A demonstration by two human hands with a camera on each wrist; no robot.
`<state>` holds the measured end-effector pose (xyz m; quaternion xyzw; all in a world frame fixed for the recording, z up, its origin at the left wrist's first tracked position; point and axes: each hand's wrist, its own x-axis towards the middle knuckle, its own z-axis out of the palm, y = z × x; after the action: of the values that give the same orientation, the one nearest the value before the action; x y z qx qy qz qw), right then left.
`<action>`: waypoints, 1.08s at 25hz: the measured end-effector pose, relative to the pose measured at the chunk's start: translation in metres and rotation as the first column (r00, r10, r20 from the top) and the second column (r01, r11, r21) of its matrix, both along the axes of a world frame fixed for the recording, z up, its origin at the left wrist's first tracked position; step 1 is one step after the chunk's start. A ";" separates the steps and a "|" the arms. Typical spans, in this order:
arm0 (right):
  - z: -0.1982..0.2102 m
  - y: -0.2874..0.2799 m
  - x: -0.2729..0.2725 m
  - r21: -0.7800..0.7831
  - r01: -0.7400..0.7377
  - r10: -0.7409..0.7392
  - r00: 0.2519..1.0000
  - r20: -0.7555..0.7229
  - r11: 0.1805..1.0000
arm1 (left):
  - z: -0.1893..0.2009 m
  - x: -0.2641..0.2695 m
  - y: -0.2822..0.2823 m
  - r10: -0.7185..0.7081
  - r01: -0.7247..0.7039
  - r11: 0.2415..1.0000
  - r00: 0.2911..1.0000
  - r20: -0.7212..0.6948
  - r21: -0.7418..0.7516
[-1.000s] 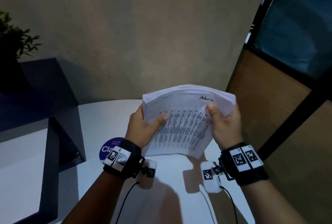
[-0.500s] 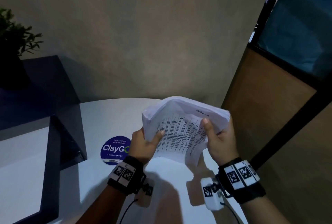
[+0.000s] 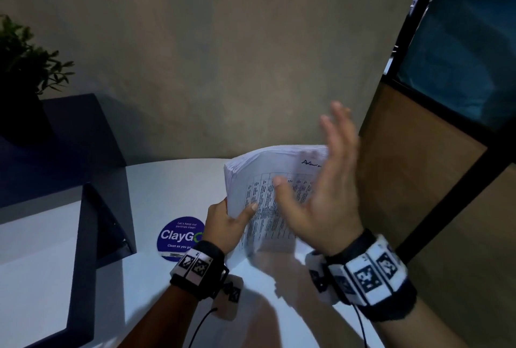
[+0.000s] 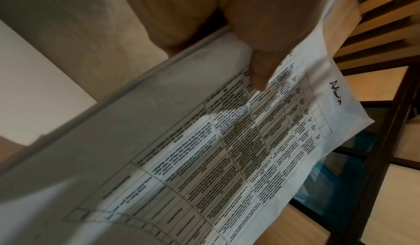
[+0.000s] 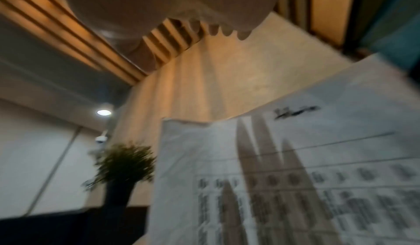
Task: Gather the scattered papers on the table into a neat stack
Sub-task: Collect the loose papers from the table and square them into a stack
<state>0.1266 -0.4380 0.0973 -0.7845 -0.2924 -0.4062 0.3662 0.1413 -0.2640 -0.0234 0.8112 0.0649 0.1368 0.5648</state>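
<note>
- The plant [image 3: 25, 63] stands far off at 9 o'clock from the papers. The round sticker [image 3: 178, 236] lies on the table [image 3: 167, 188] at 8 o'clock. Neither is in the way.
- The left hand [image 3: 223, 225] pinches the papers [image 3: 265, 180] at their 7 o'clock corner, with the thumb on the printed front and the other fingers behind.
- The papers are one thick pack, held nearly upright above the table, with the handwritten word at 1 o'clock. The bottom edge is blurred, so I cannot tell if it touches the table.
- The right hand [image 3: 326, 199] is at 3 o'clock of the papers, fingers straight and spread wide, holding nothing.
- I judge the step to be squaring the edges. The flat right palm should pat the 3 o'clock edge toward the left hand, while the left pinch loosens a little so the sheets can slide.
- After that, knock the 6 o'clock edge on the table and lay the papers flat.
- Only one hand pinches now, so too loose a grip may let the sheets fan out.
</note>
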 end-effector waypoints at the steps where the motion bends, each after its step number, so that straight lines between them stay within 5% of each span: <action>1: 0.006 0.016 -0.007 -0.163 -0.039 0.041 0.999 0.010 0.986 | 0.003 -0.001 0.000 -0.013 0.013 1.000 1.000 -0.011 0.007; 4: -0.009 0.040 -0.009 -0.602 -0.103 0.026 0.990 -0.135 0.792 | 0.005 0.000 0.001 -0.026 0.025 1.000 0.998 -0.055 -0.006; 7: -0.013 0.037 -0.003 -0.555 -0.115 0.023 0.985 -0.170 0.824 | 0.006 -0.001 0.004 0.002 -0.003 0.999 0.999 -0.037 -0.032; 10: -0.009 0.038 0.000 -0.655 -0.097 -0.003 0.989 -0.151 0.749 | 0.005 0.000 0.003 -0.003 0.003 0.991 1.000 -0.004 -0.130; 15: -0.010 0.031 0.007 -0.663 0.008 -0.116 0.986 -0.119 0.748 | 0.006 -0.002 0.001 -0.001 0.007 0.975 1.000 0.029 -0.223; 27: 0.000 -0.031 0.046 -0.634 0.152 -0.364 0.905 -0.218 0.758 | -0.001 0.005 0.006 -0.069 0.075 0.958 0.997 0.033 -0.276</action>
<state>0.1728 -0.4691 0.0970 -0.9490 -0.2284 -0.2023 0.0798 0.1463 -0.2577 -0.0240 0.7244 0.0473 0.1153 0.6781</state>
